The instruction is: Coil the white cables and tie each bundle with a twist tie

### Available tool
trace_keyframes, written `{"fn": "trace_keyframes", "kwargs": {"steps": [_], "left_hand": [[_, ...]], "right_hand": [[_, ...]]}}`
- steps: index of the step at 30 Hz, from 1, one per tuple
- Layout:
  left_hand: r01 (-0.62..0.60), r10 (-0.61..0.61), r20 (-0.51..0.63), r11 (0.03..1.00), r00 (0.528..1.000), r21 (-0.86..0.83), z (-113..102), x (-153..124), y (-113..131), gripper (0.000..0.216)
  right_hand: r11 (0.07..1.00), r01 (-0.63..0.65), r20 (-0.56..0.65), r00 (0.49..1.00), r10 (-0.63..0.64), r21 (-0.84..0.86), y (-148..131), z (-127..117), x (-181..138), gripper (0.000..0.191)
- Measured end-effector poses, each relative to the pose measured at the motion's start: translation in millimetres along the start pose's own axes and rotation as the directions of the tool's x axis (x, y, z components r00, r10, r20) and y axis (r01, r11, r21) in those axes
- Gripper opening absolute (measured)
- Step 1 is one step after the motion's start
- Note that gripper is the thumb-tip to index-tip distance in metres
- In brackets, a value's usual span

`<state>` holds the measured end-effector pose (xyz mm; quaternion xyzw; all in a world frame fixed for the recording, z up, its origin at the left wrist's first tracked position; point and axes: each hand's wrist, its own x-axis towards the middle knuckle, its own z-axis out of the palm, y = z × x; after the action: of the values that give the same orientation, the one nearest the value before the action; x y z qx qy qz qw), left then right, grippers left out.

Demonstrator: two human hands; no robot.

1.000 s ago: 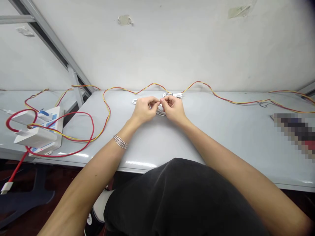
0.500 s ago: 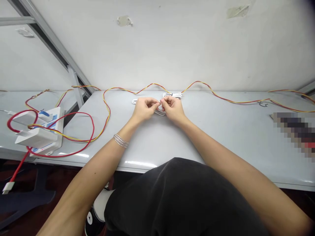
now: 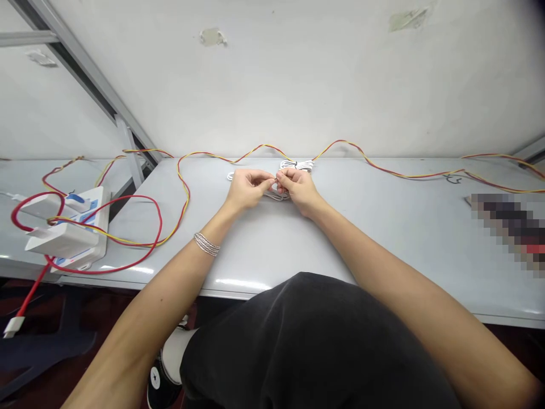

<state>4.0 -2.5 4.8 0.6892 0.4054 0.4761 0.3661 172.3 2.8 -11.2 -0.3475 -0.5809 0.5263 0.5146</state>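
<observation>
My left hand point(image 3: 250, 187) and my right hand point(image 3: 298, 187) meet over the middle of the grey desk, thumb and forefinger of each pinched. Their fingertips nearly touch around something small and thin, too small to make out. Beneath and between them lies a white cable point(image 3: 277, 197), mostly covered by the fingers. A white loop point(image 3: 230, 176) pokes out to the left of my left hand. Just behind my right hand rests a coiled white cable bundle point(image 3: 304, 165), bound around its middle with a dark tie.
A red-and-yellow twisted wire point(image 3: 208, 153) runs along the wall at the desk's back edge. On the left, a white power strip point(image 3: 102, 227) carries plugs and a red cable point(image 3: 159, 216). Small dark wire pieces point(image 3: 453, 179) and a blurred-out object point(image 3: 506, 218) lie at right.
Both hands stay pinched together in almost the same place, with only slight finger movement. The whole view has shifted a few pixels.
</observation>
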Motion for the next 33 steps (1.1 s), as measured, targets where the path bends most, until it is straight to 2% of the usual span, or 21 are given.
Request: {"fn": "trace_keyframes", "kwargs": {"steps": [5, 15, 22, 33], "left_hand": [[0.001, 0.001, 0.041, 0.999, 0.999, -0.045, 0.7, -0.2, -0.2, 0.024], [0.198, -0.197, 0.016, 0.980, 0.980, -0.032, 0.7, 1.9, -0.2, 0.006], [0.195, -0.196, -0.021, 0.979, 0.980, -0.056, 2.4, 0.9, 3.7, 0.005], [0.177, -0.177, -0.020, 0.984, 0.984, 0.003, 4.0, 0.0, 1.0, 0.002]], "right_hand": [[0.999, -0.029, 0.009, 1.000, 0.028, 0.035, 2.5, -2.4, 1.2, 0.059], [1.000, 0.015, -0.114, 0.993, -0.014, 0.005, 7.5, -7.3, 2.6, 0.056], [0.998, 0.002, -0.101, 0.995, 0.004, 0.059, 3.7, -4.2, 1.0, 0.055], [1.000, 0.012, -0.081, 0.997, -0.011, 0.015, 6.3, -2.5, 0.9, 0.050]]}}
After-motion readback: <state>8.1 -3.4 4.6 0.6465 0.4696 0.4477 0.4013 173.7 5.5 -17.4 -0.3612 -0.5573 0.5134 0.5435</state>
